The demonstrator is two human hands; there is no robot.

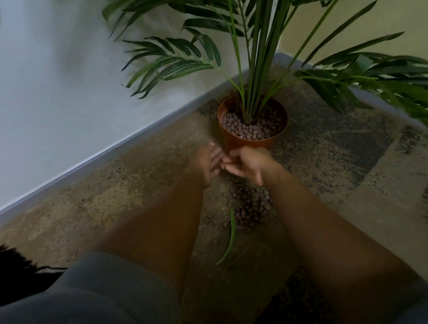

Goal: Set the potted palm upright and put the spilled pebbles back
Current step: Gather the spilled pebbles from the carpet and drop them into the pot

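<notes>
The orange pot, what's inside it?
The orange pot holds brownish pebbles almost up to its rim, with the palm's green stems rising from the middle. The pebbles cover whatever lies beneath, so soil or roots cannot be seen.

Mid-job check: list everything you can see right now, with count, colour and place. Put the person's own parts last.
palm: one, green fronds, upright in the pot, in the corner
pot: one, terracotta-orange, on the carpet near the corner
pebbles in pot: many, brown-grey, filling the pot's top
spilled pebbles: a pile, brown, on the carpet between the forearms
loose leaf: one, green, on the carpet beside the spilled pebbles
carpet: one, tan with dark patches, the floor
walls: two, pale, meeting behind the palm
skirting: grey strip along the wall's foot
dark fringed thing: one, black, left edge, unclear
sleeve: grey, bottom left
left hand: in front of the pot, blurred
right hand: fingers curled, meeting the left hand
</notes>
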